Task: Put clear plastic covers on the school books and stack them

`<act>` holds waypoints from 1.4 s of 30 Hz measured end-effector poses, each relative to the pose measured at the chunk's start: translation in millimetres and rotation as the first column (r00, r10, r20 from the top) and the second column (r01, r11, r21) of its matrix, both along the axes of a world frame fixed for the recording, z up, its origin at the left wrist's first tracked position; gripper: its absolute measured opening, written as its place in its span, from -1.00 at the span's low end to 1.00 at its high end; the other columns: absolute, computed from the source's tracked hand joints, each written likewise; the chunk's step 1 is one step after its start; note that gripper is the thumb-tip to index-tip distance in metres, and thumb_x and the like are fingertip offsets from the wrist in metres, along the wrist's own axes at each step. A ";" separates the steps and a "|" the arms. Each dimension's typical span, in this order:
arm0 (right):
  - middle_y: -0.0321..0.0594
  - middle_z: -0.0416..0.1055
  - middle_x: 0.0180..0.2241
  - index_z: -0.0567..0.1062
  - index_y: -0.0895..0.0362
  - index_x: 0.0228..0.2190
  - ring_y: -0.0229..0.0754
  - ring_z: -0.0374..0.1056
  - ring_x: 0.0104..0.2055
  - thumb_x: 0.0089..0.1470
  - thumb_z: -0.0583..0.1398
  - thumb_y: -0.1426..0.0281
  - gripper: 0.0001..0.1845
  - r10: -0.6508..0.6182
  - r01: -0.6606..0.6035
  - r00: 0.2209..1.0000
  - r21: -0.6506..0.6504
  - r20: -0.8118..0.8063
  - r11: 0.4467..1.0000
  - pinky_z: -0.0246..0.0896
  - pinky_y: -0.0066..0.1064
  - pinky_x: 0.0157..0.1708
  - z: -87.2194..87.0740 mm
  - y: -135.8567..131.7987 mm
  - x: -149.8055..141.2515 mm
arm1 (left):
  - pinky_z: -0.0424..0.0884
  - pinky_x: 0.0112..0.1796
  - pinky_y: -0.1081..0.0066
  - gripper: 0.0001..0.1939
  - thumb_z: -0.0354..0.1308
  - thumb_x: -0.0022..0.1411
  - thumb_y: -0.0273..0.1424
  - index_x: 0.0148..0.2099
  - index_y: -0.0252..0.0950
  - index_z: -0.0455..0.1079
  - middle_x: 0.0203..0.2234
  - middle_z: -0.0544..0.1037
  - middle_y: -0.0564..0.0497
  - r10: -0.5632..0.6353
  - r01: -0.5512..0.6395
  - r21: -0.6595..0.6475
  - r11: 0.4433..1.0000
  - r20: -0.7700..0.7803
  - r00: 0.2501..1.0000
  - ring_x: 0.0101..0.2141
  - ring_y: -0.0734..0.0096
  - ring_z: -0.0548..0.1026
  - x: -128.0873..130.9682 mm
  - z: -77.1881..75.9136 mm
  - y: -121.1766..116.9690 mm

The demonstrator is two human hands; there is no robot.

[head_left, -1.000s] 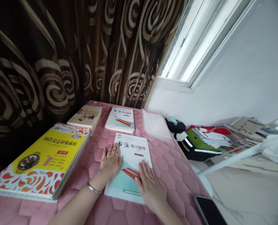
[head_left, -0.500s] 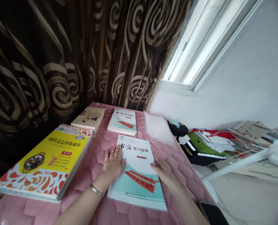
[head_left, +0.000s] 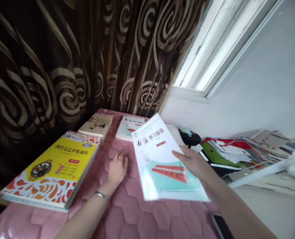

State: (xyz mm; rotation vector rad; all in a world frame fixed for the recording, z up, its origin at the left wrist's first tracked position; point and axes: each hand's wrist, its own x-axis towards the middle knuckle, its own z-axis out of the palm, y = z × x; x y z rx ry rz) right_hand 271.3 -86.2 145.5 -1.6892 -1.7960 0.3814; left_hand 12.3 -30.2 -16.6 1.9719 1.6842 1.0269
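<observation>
My right hand [head_left: 190, 162] grips the right edge of a white and teal calligraphy workbook [head_left: 159, 154], thumb on the cover. The workbook is tilted and held above the pink quilted cover [head_left: 129, 212]; its lower part is slightly blurred. My left hand [head_left: 117, 168] rests on the quilted cover left of the workbook, fingers loosely bent and apart, holding nothing. Behind the raised workbook lies a stack of similar calligraphy workbooks [head_left: 124, 130], partly hidden by it.
On the left lie a stack topped by a yellow book [head_left: 70, 154] and a smaller stack of beige books [head_left: 95, 125]. A phone [head_left: 221, 225] sits near the right edge. Beyond that edge are a green bag [head_left: 212, 151] and piled papers. A dark curtain [head_left: 70, 66] hangs behind.
My right hand has lifted the workbook off the quilted cover, turning it and moving it right and upward. My left hand has let go of it and stays on the cover.
</observation>
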 end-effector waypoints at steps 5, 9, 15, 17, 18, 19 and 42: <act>-0.16 0.56 -0.47 0.49 0.15 -0.04 -0.16 0.41 -0.54 0.20 -0.02 0.45 -0.61 -0.159 -0.097 0.739 0.337 0.654 0.937 0.16 -0.41 -0.58 21.2 -34.6 -24.8 | 0.33 0.09 0.07 -0.77 0.03 0.21 -0.38 -0.15 -0.30 0.46 -0.13 0.52 -0.18 0.070 -0.118 0.097 0.988 0.396 0.916 -0.01 0.15 0.45 -21.5 -11.3 25.2; -0.01 0.54 -0.10 0.38 0.17 0.11 -0.17 0.48 -0.35 -0.05 -0.01 0.69 -0.33 -0.022 -0.463 0.519 0.303 0.855 0.833 0.27 -0.45 -0.54 -65.3 -70.1 -41.4 | 0.47 -0.07 0.17 -0.75 -0.04 0.23 -0.39 -0.17 -0.32 0.45 -0.24 0.56 -0.16 0.131 -0.171 0.044 0.984 0.466 0.875 -0.15 0.22 0.52 -45.4 -17.2 43.3; -0.01 0.53 -0.06 0.46 0.22 -0.02 -0.02 0.52 -0.27 -0.13 0.05 0.65 -0.42 0.005 -0.567 0.400 0.243 0.917 0.787 0.37 -0.38 -0.52 -160.7 -105.6 -39.4 | 0.51 -0.15 0.30 -0.70 -0.08 0.24 -0.43 -0.11 -0.34 0.45 -0.23 0.61 -0.13 0.070 -0.080 0.004 0.997 0.457 0.887 -0.21 0.34 0.58 -51.6 -14.6 50.0; 0.00 0.53 -0.06 0.47 0.22 -0.03 0.00 0.52 -0.25 -0.13 0.05 0.65 -0.43 0.003 -0.562 0.398 0.241 0.917 0.792 0.38 -0.36 -0.50 -161.8 -109.9 -37.9 | 0.48 -0.07 0.26 -0.73 0.01 0.18 -0.43 -0.14 -0.30 0.49 -0.20 0.62 -0.11 0.004 -0.014 0.021 1.000 0.394 0.919 -0.17 0.30 0.57 -46.2 -10.1 44.3; 0.00 0.53 -0.06 0.47 0.22 -0.03 0.00 0.52 -0.24 -0.13 0.05 0.65 -0.42 0.003 -0.563 0.397 0.241 0.918 0.790 0.39 -0.36 -0.50 -159.9 -110.9 -37.5 | 0.45 -0.03 0.24 -0.73 0.04 0.16 -0.44 -0.15 -0.28 0.51 -0.19 0.62 -0.09 -0.030 0.020 0.031 0.999 0.357 0.934 -0.15 0.29 0.56 -43.5 -7.4 40.9; 0.00 0.53 -0.06 0.47 0.22 -0.02 0.01 0.52 -0.23 -0.12 0.04 0.65 -0.42 0.004 -0.563 0.394 0.238 0.919 0.791 0.39 -0.36 -0.50 -157.8 -111.6 -37.3 | 0.42 0.01 0.22 -0.73 0.07 0.13 -0.45 -0.15 -0.25 0.53 -0.18 0.62 -0.07 -0.063 0.053 0.041 0.998 0.318 0.946 -0.12 0.27 0.55 -41.3 -4.6 37.6; -0.33 0.57 -0.40 0.53 0.00 -0.26 -0.27 0.43 -0.44 0.13 0.00 0.59 -0.63 0.378 -0.496 0.697 0.029 0.610 0.868 0.24 -0.48 -0.43 -90.5 -86.6 -18.2 | 0.42 0.01 0.30 -0.61 -0.10 0.17 -0.59 -0.15 -0.23 0.52 -0.18 0.64 0.00 -0.093 0.090 0.028 0.996 0.146 0.985 -0.11 0.37 0.56 -42.3 -4.2 36.8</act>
